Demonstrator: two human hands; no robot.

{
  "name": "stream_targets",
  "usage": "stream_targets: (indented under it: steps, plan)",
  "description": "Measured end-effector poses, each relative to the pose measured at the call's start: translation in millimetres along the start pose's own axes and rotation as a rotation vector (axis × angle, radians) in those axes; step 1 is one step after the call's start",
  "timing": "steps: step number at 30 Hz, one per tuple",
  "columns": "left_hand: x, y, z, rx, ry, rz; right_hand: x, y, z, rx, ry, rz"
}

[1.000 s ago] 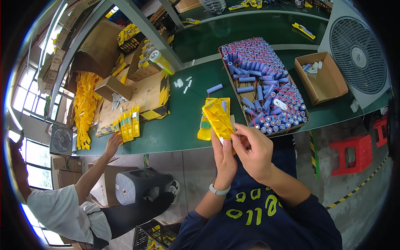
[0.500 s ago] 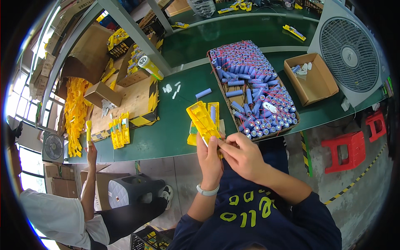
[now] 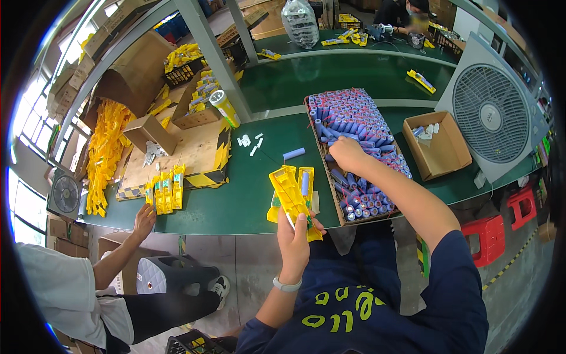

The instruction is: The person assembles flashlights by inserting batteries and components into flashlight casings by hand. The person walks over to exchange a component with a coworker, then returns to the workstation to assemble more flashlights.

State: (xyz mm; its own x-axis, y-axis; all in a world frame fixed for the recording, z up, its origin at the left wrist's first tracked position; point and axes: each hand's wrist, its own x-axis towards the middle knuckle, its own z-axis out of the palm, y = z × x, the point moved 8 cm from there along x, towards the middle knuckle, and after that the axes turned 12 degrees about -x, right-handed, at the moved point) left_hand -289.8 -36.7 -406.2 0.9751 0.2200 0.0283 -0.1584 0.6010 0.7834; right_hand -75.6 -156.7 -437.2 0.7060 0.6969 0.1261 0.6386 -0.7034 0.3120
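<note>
My left hand grips a yellow plastic casing, tilted up over the bench edge, its moulded compartments facing up. Behind it lie more yellow casings, one with a blue cylindrical battery cell in it. My right hand is down in a shallow cardboard box packed with blue battery cells, many with thin red wires. Its fingers look curled together among the cells; their tips, and anything in them, are hidden. A loose battery cell lies on the green bench, left of the box.
Small white pieces and a yellow flashlight stand to the left. At right are a small open carton and a grey fan. A co-worker's hand is by a row of yellow casings. Red stools stand below.
My right hand has left the casing and reached up and right into the battery box. The left hand still holds the casing. The co-worker's hand has lowered to the casing row.
</note>
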Motion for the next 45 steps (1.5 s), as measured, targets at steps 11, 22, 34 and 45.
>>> stream_targets:
  steps: [11, 22, 34, 45]
  plan:
    - [21, -15, 31, 0.309, -0.076, 0.067, -107, -13, -154, 1.062, 0.234, 0.323]
    - [4, -22, 64, 0.715, -0.138, 0.286, -140, -33, -155, 0.952, 0.564, 0.543]
    - [-4, -27, 65, 0.335, -0.149, -0.002, -128, -48, -107, 1.960, 0.064, 0.476]
    - [-7, -32, 67, 0.354, -0.159, -0.042, -132, -48, -110, 1.918, -0.053, 0.415]
